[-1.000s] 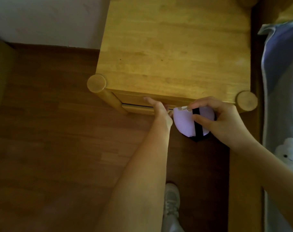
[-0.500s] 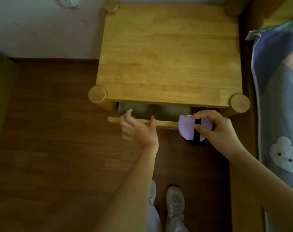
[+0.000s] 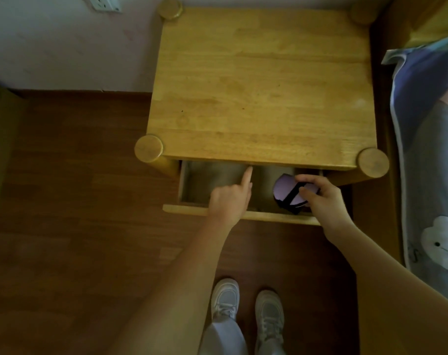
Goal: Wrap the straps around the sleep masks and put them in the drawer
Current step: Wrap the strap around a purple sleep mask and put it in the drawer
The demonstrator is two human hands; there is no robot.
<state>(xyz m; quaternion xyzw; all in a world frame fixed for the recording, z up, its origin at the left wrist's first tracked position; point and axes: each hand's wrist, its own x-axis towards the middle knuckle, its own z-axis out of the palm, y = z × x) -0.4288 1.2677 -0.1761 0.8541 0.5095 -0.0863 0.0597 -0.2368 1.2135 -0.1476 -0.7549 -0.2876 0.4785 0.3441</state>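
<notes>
Fingers (image 3: 307, 178) of the right hand (image 3: 325, 201) grip the strap-wrapped purple sleep mask (image 3: 285, 192) inside the open drawer (image 3: 217, 210); left hand (image 3: 230, 201) just points, index finger out, other fingers curled.

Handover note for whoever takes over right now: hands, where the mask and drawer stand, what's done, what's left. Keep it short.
Left hand: over the open drawer, index finger pointing toward the nightstand, other fingers curled, holding nothing.
Right hand: pinches the lilac sleep mask, black strap wrapped round it, low in the drawer's right part.
Done: strap wrapped, drawer pulled out.
Left: release the mask, withdraw both hands, probably close the drawer. No other masks in view; the drawer's visible part shows none.
</notes>
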